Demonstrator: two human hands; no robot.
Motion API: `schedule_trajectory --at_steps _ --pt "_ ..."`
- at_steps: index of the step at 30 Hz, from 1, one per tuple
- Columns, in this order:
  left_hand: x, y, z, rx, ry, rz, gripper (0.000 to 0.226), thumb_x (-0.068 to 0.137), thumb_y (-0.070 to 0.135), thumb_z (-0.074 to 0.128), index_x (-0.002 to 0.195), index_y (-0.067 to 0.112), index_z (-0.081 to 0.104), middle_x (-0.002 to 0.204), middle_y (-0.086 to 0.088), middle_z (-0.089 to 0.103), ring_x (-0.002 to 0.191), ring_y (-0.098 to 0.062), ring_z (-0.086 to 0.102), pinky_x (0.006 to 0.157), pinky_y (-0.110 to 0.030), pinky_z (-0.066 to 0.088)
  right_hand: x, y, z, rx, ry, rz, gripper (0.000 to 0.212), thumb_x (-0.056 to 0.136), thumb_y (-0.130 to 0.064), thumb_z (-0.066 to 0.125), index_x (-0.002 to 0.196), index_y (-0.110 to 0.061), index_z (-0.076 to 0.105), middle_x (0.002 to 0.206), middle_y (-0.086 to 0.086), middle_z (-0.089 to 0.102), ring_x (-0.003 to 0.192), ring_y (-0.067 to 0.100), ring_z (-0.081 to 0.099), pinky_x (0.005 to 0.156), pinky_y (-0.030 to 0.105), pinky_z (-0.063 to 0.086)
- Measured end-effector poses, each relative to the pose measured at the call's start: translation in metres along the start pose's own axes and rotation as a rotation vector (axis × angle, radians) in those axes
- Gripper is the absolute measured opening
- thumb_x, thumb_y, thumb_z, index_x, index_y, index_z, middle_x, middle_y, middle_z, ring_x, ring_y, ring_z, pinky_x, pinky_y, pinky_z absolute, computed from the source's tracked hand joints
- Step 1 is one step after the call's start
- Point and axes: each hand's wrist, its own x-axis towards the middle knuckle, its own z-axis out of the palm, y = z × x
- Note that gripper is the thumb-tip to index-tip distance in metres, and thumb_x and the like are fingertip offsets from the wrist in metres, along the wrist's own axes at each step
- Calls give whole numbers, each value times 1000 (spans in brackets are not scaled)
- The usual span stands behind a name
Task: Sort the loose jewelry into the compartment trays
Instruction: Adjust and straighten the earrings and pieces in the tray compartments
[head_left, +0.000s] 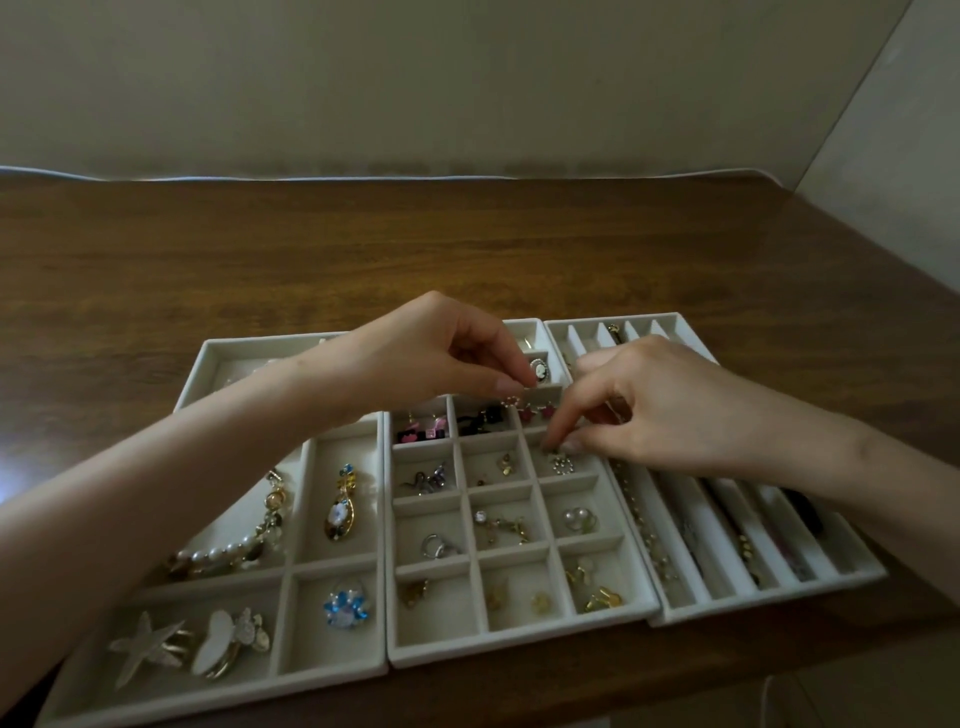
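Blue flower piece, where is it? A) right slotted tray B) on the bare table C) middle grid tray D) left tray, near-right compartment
D: the blue flower piece lies alone in the near-right compartment of the left tray.

We see three pale trays side by side on the wooden table (363, 244): a left tray (311, 683) of wide compartments, a middle tray (519, 657) of small squares and a right tray (779, 597) of long slots. At mid-frame the left hand (431, 358) pinches a star chain (535, 410) above the middle tray's upper rows. The right hand (660, 410) lowers its fingertips beside a rhinestone piece (561, 462); we cannot tell whether it grips anything. Lower left lie a pearl bracelet (228, 551) and a starfish clip (145, 647).
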Motion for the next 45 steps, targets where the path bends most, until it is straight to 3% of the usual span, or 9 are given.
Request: schedule_trajectory --at_steps 4,9,12,15,21,25,31,36,45 --pt "1 -1 1 64 -2 38 10 78 15 70 88 18 72 83 -14 69 66 -23 57 62 -26 46 1 0 1 -40 -3 -1 9 84 -31 68 89 -35 74 71 -20 50 70 -7 48 62 13 31" --pt "1 -1 2 114 8 49 8 79 19 69 86 22 72 79 -9 69 68 -24 60 61 -33 48 0 0 2 -103 28 -27 8 82 -33 70 88 -34 74 70 -20 48 69 -5 47 61 13 32" --pt "1 0 3 114 29 49 7 80 21 69 86 22 72 69 -3 65 58 -15 53 56 -28 43 1 -1 7 -139 90 -48 6 79 -35 72 85 -33 73 66 -23 43 66 -7 43 60 11 26" --pt "1 1 2 123 36 48 8 80 20 69 87 21 72 75 -6 69 70 -25 61 64 -35 49 2 -2 11 -196 128 -65 7 80 -38 71 84 -32 71 68 -22 40 66 -5 39 59 10 25" --pt "-1 4 3 113 18 50 9 80 16 69 87 20 71 80 -1 71 77 -19 65 69 -29 51 2 -1 14 -233 168 -82 6 82 -33 69 87 -29 71 66 -21 39 62 -6 37 56 10 23" --pt "-2 4 4 112 4 53 9 79 16 70 87 19 71 82 -5 71 78 -25 65 72 -38 52 0 1 8 -129 199 -72 4 79 -34 72 77 -33 68 64 -16 50 61 -1 47 56 13 28" --pt "-5 12 5 97 -78 53 12 78 13 71 90 15 70 76 7 69 65 1 62 56 -7 42 4 27 -14 252 396 -69 11 77 -34 65 78 -23 69 66 -2 63 59 8 56 55 15 45" --pt "-4 17 16 264 -66 89 11 78 18 72 86 23 69 77 9 68 68 1 60 60 -10 43 19 47 -12 435 371 -79 14 77 -32 67 80 -19 69 73 1 67 63 10 59 57 15 47" --pt "-6 19 29 427 -37 83 11 77 23 74 82 30 67 79 14 65 76 0 58 69 -18 48 49 64 -3 449 452 -120 7 83 -22 68 82 -16 70 71 -2 66 60 4 55 56 13 44"
